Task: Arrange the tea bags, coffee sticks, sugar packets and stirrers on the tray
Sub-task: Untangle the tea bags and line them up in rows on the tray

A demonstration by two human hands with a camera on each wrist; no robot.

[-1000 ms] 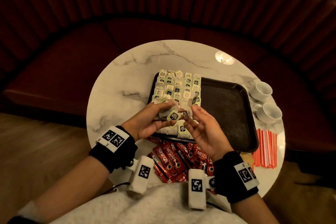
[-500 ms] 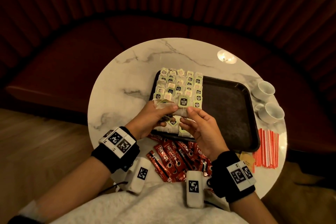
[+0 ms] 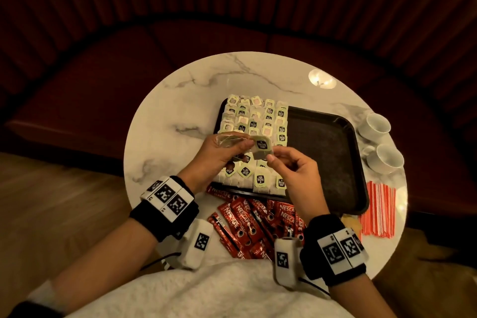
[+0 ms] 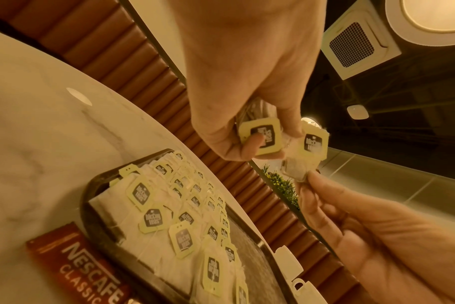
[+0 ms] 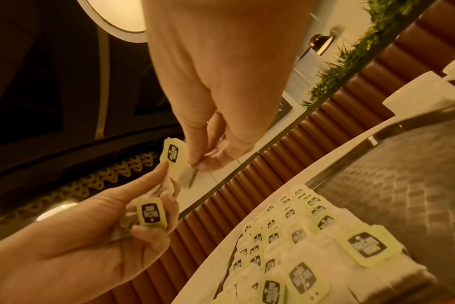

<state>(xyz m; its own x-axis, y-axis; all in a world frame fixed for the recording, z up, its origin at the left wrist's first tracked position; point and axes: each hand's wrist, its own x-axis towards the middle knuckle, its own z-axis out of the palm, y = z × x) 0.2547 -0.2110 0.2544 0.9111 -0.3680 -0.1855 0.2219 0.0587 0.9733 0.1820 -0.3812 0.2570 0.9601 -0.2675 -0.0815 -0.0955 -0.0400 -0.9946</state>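
Pale green tea bags, red coffee sticks, veined white marble table.

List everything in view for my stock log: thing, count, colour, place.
table: one, white marble, round, before a red bench.
tray: one, dark, on the table.
tea bags: many, white with pale green tags, in rows on the tray's left part.
coffee sticks: a pile, red, on the table's near edge.
stirrers: a bunch, red and white, right of the tray.
cups: two, white, far right.
left hand: holds a few tea bags.
right hand: pinches one tea bag.
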